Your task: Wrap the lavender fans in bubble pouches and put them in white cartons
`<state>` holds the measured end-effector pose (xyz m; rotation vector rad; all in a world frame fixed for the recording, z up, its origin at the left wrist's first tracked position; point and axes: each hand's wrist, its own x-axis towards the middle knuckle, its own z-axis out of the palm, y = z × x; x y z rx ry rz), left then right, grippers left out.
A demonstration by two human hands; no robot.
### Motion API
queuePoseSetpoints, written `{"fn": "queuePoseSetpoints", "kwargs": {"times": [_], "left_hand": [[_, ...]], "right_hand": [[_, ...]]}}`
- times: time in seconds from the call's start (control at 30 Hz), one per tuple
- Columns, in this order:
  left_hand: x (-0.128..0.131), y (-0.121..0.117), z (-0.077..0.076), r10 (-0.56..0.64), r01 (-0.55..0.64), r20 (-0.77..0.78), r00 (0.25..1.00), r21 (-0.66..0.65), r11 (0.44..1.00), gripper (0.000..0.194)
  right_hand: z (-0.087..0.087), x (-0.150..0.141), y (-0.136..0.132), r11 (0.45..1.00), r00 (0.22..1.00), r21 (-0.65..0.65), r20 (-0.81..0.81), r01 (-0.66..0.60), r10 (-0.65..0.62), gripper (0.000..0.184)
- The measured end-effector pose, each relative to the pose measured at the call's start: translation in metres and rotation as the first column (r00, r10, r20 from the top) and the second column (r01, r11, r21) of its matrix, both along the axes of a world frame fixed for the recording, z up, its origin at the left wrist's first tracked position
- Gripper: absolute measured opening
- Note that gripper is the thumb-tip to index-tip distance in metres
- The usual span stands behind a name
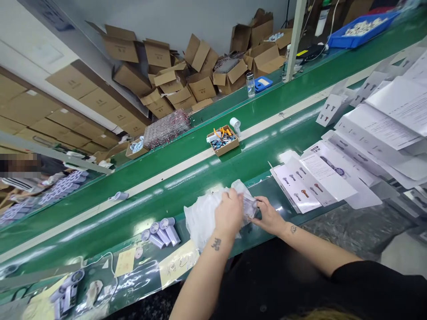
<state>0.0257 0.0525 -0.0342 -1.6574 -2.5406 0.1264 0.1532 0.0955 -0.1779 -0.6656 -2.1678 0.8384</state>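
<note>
A clear plastic bag [247, 200] with something pale lilac inside is between my two hands, at the front edge of the green bench. My left hand [230, 211] is closed on its upper left part. From the other side, the thumb and fingers of my right hand [269, 217] pinch the bag's right end. What is inside cannot be made out clearly. A pile of white translucent plastic bags [202, 218] lies under and left of my left hand. Several lilac fan-like cylinders [170, 231] lie further left. Printed leaflets and flattened boxes [302, 184] rest to the right.
A small carton [227, 144] of small parts and orange-handled tools stands on the green conveyor [187, 178]. Beyond are a glass bottle [250, 85], a blue tray [353, 38] and open cardboard boxes [202, 86]. Another person [23, 182] works at far left beside lilac parts.
</note>
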Motion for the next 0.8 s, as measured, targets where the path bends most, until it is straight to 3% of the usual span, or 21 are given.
{"fn": "queuePoseSetpoints", "kwargs": {"times": [0.07, 0.1, 0.17, 0.23, 0.27, 0.37, 0.47, 0.57, 0.7, 0.8], "left_hand": [[-0.003, 0.006, 0.002, 0.094, -0.095, -0.02, 0.995, -0.026, 0.995, 0.035], [-0.003, 0.008, 0.003, 0.081, -0.081, -0.025, 0.996, -0.028, 0.996, 0.035], [0.002, 0.009, 0.001, -0.089, 0.088, -0.012, 0.996, -0.041, 0.995, 0.033], [0.008, 0.005, 0.0, -0.288, 0.289, 0.025, 0.957, -0.069, 0.955, 0.03], [0.01, 0.003, 0.0, -0.328, 0.33, 0.043, 0.944, -0.076, 0.941, 0.029], [0.01, -0.006, 0.003, -0.295, 0.3, 0.099, 0.95, -0.041, 0.953, 0.028], [0.009, -0.02, 0.0, -0.399, 0.4, 0.145, 0.905, 0.029, 0.916, 0.032], [0.01, -0.035, -0.018, -0.41, 0.41, 0.113, 0.905, 0.027, 0.912, 0.036], [0.003, -0.043, -0.055, -0.316, 0.318, 0.107, 0.943, -0.001, 0.948, 0.039], [-0.003, -0.039, -0.065, -0.223, 0.223, 0.131, 0.966, 0.012, 0.975, 0.047]], "right_hand": [[0.004, -0.001, 0.002, 0.998, 1.0, -0.058, 0.016, -0.012, 0.013, 0.048], [0.006, -0.001, 0.004, 0.997, 1.0, -0.081, 0.023, -0.012, 0.014, 0.048], [0.008, -0.002, 0.007, 0.993, 0.999, -0.115, 0.037, -0.023, 0.027, 0.047], [0.008, -0.002, 0.009, 0.988, 0.997, -0.148, 0.045, -0.047, 0.054, 0.045], [0.007, -0.001, 0.01, 0.984, 0.997, -0.168, 0.044, -0.056, 0.065, 0.044], [0.005, 0.0, 0.009, 0.975, 0.998, -0.217, 0.026, -0.043, 0.05, 0.047], [0.002, -0.001, 0.009, 0.97, 0.998, -0.236, 0.001, -0.053, 0.055, 0.049], [-0.001, 0.0, 0.011, 0.967, 0.994, -0.232, -0.05, -0.103, 0.093, 0.049], [-0.002, 0.003, 0.013, 0.961, 0.989, -0.235, -0.059, -0.146, 0.136, 0.054], [0.003, 0.003, 0.013, 0.947, 0.986, -0.277, -0.009, -0.163, 0.167, 0.053]]}}
